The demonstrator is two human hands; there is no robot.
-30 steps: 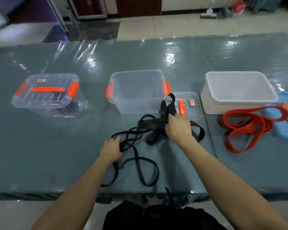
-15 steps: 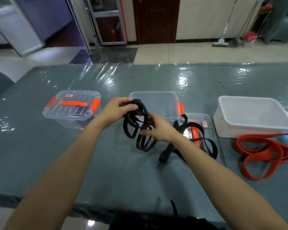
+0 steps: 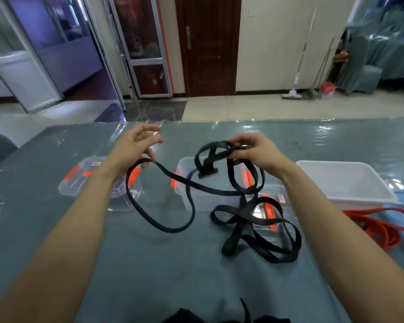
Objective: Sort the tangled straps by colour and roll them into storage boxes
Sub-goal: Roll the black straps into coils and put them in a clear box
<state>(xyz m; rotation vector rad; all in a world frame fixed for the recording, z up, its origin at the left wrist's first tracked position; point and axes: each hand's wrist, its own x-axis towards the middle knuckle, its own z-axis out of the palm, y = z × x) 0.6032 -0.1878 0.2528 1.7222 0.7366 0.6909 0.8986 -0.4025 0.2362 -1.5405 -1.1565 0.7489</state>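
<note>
A grey-green covered counter [image 3: 163,264] carries everything. On its right side stands a white tub [image 3: 359,197], open at the top. At the middle is a clear box [image 3: 210,203] with orange clips, also open, and its lid [image 3: 259,213] lies flat just to its right. A second clear box [image 3: 79,180], lidded, sits to the left, partly behind the left forearm.

The black strap [image 3: 233,237] is half lifted: one tangle lies on the counter across the flat lid, while a long loop hangs between the two raised hands. An orange strap [image 3: 378,229] lies heaped in front of the white tub.

The right hand [image 3: 254,150] grips a bunch of black loops above the open box. The left hand [image 3: 135,145] holds the strap with its lower fingers – the upper ones loosely spread.
</note>
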